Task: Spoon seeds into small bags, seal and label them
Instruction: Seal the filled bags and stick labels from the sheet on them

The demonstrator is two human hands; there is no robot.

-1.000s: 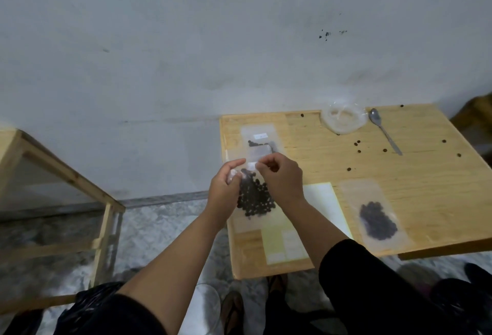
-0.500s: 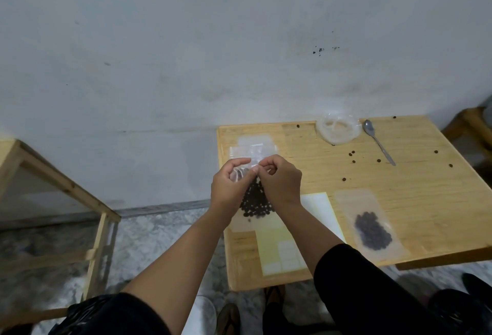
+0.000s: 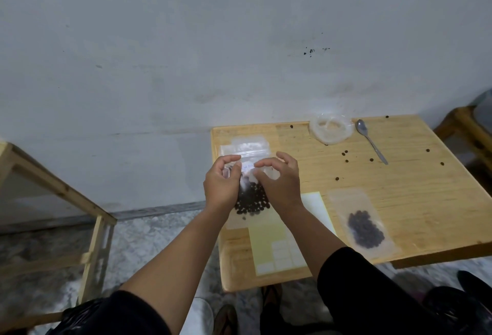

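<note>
I see a white label (image 3: 247, 166) with blue handwriting too blurred to read, on the seed bag (image 3: 250, 198) lying near the desk (image 3: 399, 201) left edge, long axis running away from me. My left hand (image 3: 222, 184) and right hand (image 3: 278, 184) flank it, each grip apart with fingertips pressing near the label; they hide the bag's sides.
</note>
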